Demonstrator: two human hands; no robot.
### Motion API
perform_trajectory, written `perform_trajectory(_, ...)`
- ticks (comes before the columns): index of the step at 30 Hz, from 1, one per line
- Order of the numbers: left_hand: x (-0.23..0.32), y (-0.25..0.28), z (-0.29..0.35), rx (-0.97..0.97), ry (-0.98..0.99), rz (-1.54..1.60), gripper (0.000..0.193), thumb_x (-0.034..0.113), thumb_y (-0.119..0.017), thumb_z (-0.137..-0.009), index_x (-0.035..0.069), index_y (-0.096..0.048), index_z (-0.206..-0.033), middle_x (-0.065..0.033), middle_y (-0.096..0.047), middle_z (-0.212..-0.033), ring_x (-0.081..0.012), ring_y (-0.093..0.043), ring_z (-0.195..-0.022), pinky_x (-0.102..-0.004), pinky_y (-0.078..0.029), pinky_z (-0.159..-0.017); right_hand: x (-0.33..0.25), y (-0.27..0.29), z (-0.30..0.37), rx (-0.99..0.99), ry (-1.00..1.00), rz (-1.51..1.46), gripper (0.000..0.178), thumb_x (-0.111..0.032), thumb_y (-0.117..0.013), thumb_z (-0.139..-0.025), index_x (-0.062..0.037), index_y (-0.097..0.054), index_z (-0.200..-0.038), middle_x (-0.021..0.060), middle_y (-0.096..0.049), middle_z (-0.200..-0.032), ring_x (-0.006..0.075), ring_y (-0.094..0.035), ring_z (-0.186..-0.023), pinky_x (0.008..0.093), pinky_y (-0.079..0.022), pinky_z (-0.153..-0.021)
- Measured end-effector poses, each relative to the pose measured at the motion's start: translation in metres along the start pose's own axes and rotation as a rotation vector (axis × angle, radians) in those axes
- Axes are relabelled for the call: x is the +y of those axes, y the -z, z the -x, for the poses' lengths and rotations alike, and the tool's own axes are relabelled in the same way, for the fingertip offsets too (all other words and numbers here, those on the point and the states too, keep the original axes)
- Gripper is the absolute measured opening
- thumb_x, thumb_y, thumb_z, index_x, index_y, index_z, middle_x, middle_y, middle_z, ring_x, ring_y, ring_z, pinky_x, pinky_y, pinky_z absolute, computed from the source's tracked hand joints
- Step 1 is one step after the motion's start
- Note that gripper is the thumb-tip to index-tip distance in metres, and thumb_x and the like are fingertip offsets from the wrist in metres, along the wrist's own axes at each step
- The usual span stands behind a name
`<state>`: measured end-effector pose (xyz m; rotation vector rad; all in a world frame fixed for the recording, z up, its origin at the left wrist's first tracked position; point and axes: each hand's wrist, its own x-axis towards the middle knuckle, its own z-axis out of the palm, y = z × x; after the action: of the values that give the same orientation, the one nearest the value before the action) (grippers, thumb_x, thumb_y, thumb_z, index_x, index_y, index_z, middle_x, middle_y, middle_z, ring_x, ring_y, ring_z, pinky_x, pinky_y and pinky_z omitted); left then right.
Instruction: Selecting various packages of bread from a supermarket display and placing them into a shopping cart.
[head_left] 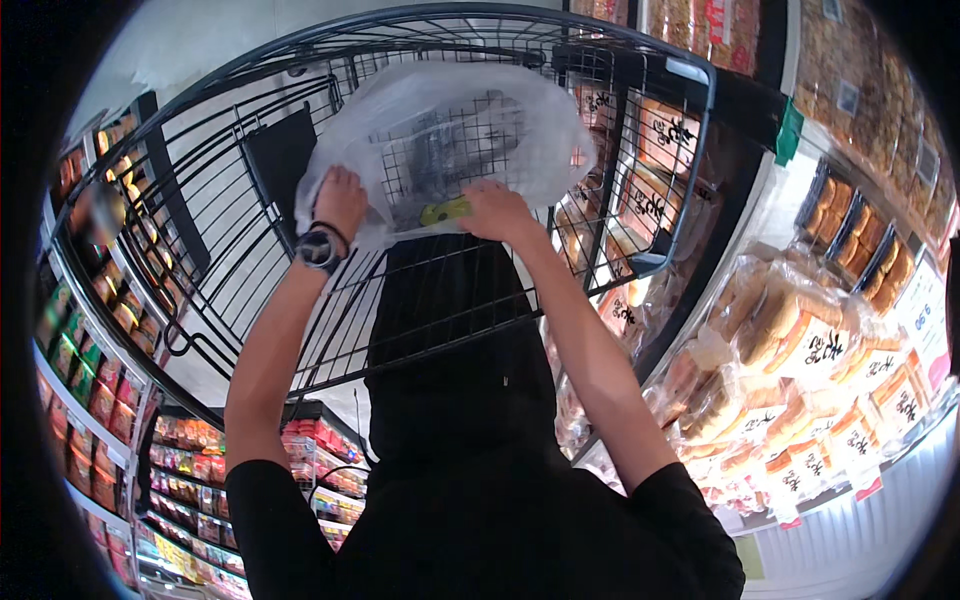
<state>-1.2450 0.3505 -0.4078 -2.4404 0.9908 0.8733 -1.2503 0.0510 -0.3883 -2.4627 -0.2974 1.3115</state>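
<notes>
A large clear plastic bag point(465, 90) is puffed out over the shopping cart's black wire basket point(290, 250), and the basket's grid shows through it. At the bag's left edge, my left hand point(341, 205) is closed on the film; a dark watch sits on that wrist. Closed fingers of my right hand point(497, 212) grip the bag's near right edge. Right beside that thumb is a small yellow-green piece point(445, 211) with dark marks; whether it is part of the bag or lies in it, I cannot tell. My fingertips are partly hidden by the film.
Packaged bread loaves point(785, 325) are heaped on a lit shelf to the right, with trays of buns point(855, 235) above them. Shelves of colourful packets point(190, 480) stand at the left. Along the basket runs a dark rim point(450, 10); a black panel point(278, 160) sits inside.
</notes>
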Motion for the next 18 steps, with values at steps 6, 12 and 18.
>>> perform_trajectory(6,0.001,0.105,0.045,0.328,-0.271,0.559,0.024,0.012,-0.061,-0.088,0.003,-0.067,-0.109,-0.0138,-0.066,-0.119,-0.0339,-0.062,-0.115,-0.0461,-0.045,-0.107,0.007,0.029,0.076,0.472,0.402,-0.139,0.043,-0.026,-0.069,-0.091,-0.0039,-0.061,-0.127,0.0206,-0.066,-0.119,0.0409,-0.061,-0.117,0.0516,-0.050,-0.098)
perform_trajectory(12,0.106,0.173,0.133,0.378,-0.087,1.013,0.031,0.017,-0.065,-0.094,0.002,-0.062,-0.120,-0.0182,-0.063,-0.124,-0.0386,-0.058,-0.120,-0.0465,-0.045,-0.105,0.005,0.024,0.173,0.563,0.345,-0.278,0.033,-0.020,-0.069,-0.092,-0.0024,-0.064,-0.120,0.0191,-0.068,-0.117,0.0379,-0.062,-0.115,0.0475,-0.049,-0.098)
perform_trajectory(18,0.190,0.154,0.203,0.543,0.333,0.734,0.049,0.023,-0.066,-0.095,0.007,-0.052,-0.139,-0.0138,-0.052,-0.141,-0.0319,-0.044,-0.141,-0.0555,-0.025,-0.121,0.029,-0.021,0.244,0.840,0.344,-0.109,0.030,-0.019,-0.069,-0.094,-0.0019,-0.068,-0.118,0.0152,-0.068,-0.121,0.0329,-0.058,-0.125,0.0515,-0.035,-0.117)
